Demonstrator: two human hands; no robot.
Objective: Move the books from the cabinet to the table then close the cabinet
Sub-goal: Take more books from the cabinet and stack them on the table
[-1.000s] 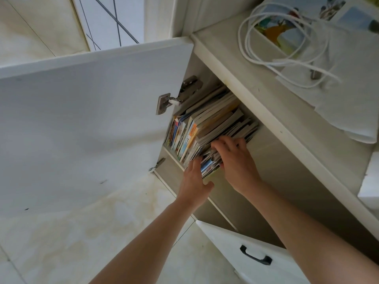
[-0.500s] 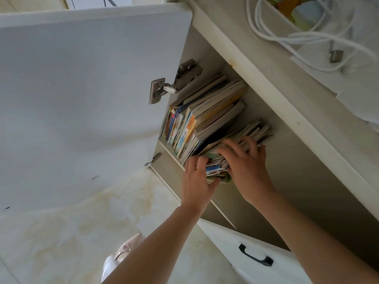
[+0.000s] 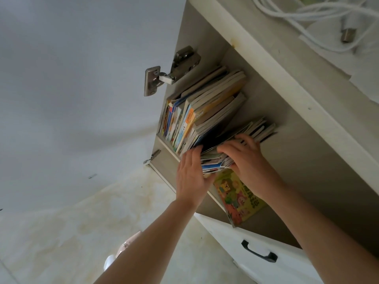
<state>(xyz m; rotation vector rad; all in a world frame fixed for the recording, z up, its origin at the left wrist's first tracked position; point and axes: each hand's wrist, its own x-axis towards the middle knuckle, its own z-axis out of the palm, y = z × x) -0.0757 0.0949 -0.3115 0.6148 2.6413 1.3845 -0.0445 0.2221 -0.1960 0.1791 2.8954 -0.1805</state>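
Cabinet (image 3: 266,95) open; both hands, left (image 3: 190,177) and right (image 3: 249,167), clasp thin colourful books (image 3: 213,162), seemingly tilted outward.

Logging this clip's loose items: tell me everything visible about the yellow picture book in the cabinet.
The yellow picture book is thin, with a glossy-looking yellow-green cover printed with cartoon animals and some lettering too small to read. It lies flat inside the open cabinet, its near corner by the front edge, apart from the books standing further in. The right hand and forearm cover its far end; whether they touch it cannot be told.
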